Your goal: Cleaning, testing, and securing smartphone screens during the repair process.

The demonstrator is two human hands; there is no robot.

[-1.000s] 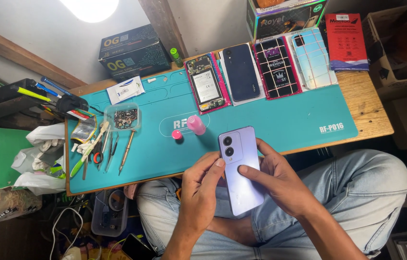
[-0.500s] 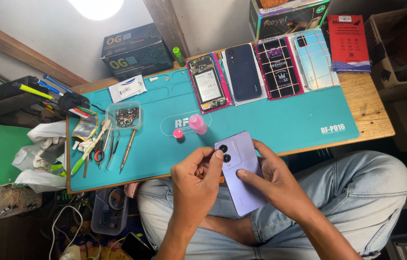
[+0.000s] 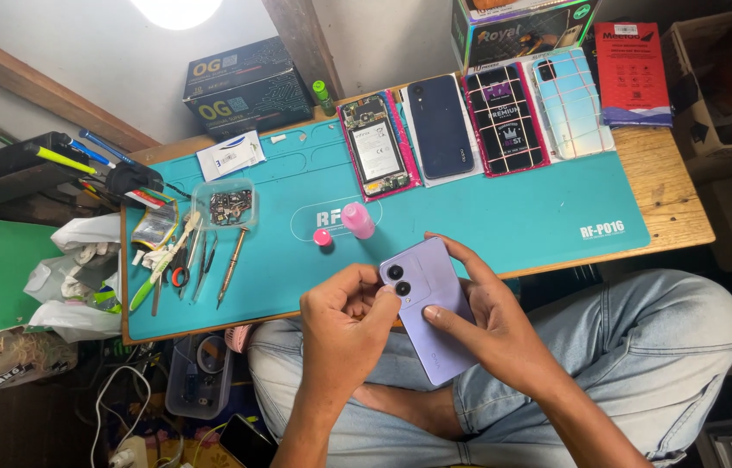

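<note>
A lilac smartphone (image 3: 428,305) lies back side up over my lap, its two camera lenses toward the teal work mat (image 3: 505,217). My right hand (image 3: 492,322) cradles it from the right, the thumb across its back. My left hand (image 3: 344,329) grips the phone's upper left edge beside the lenses, fingers curled. A small pink bottle (image 3: 357,219) lies on the mat just beyond the phone, with its pink cap (image 3: 322,237) next to it.
Along the mat's far edge lie an opened phone (image 3: 377,147), a dark blue phone (image 3: 440,126) and two phone cases (image 3: 505,117). Screwdrivers and tweezers (image 3: 188,260) and a clear parts tray (image 3: 226,204) lie at the left. Boxes (image 3: 245,82) stand behind; plastic bags (image 3: 76,277) hang off the left.
The phone has come lower and tilted slightly. My left hand has slid up from under the phone to its upper left edge by the lenses.
</note>
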